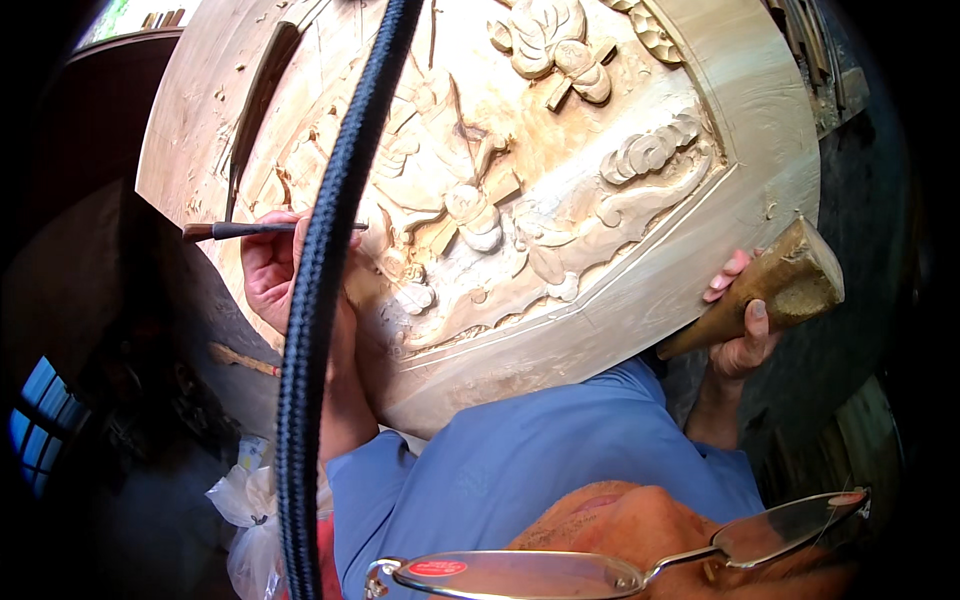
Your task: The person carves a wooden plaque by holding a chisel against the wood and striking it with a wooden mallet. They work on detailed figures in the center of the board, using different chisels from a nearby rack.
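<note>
Holding a slim chisel in curled fingers, the left hand is at the left of the carved wooden panel, which spans the space before the torso. The right hand is closed around a tapered wooden mallet by the panel's right edge. Risk: a glancing blow or poor angle could chip the relief. Tip contact: cannot tell; a braided cord hides part of the shaft.

Cable hides part of carving tool; carved panel cut off at top.
</note>
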`<state>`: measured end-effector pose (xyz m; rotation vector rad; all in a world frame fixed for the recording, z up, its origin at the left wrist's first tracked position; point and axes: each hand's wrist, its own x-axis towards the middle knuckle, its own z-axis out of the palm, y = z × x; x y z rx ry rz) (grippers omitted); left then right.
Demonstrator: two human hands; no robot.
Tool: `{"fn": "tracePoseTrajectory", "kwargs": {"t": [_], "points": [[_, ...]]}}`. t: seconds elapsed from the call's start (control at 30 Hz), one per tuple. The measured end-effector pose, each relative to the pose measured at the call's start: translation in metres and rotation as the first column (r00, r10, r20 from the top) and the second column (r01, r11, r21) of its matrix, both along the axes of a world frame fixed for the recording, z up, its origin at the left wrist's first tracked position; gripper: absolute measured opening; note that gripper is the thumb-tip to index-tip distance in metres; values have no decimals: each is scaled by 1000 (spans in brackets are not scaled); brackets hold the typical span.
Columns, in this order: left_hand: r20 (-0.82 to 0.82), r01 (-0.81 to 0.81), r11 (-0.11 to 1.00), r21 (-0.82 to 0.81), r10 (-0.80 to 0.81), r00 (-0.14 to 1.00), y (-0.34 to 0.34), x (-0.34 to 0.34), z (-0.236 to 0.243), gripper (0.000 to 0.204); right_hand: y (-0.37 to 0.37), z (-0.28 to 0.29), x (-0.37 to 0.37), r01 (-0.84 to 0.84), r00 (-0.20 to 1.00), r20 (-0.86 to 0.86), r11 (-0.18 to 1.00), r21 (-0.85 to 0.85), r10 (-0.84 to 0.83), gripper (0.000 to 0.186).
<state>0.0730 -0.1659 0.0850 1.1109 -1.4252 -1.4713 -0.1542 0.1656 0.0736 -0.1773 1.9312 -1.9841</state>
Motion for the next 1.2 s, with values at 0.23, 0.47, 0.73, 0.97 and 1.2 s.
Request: {"fn": "tracePoseTrajectory", "kwargs": {"t": [0.23, 0.47, 0.73, 0.97, 1.2], "points": [[-35, 82, 994, -79, -85, 996, 2, -3, 2, 15, 0, 1, 0, -1, 1000, 0, 1000, -12, 1, 71], [172, 91, 976, -196, -57, 984, 16, -14, 16, 12, -5, 15, -5, -100, 995, 2, 995, 11, 100, 40], [-34, 358, 904, -233, -375, 926, 56, -58, 29, 16, -6, 27, -11, -191, 956, -139, 908, 373, 258, 38], [88, 360, 900, -246, -349, 933, 61, -63, 15, 13, -14, 37, -6, -203, 879, -276, 829, 522, 389, 59], [90, 391, 892, -225, -381, 920, 62, -63, 8, 11, -14, 32, -7, -168, 894, -291, 857, 487, 341, 57]]}}
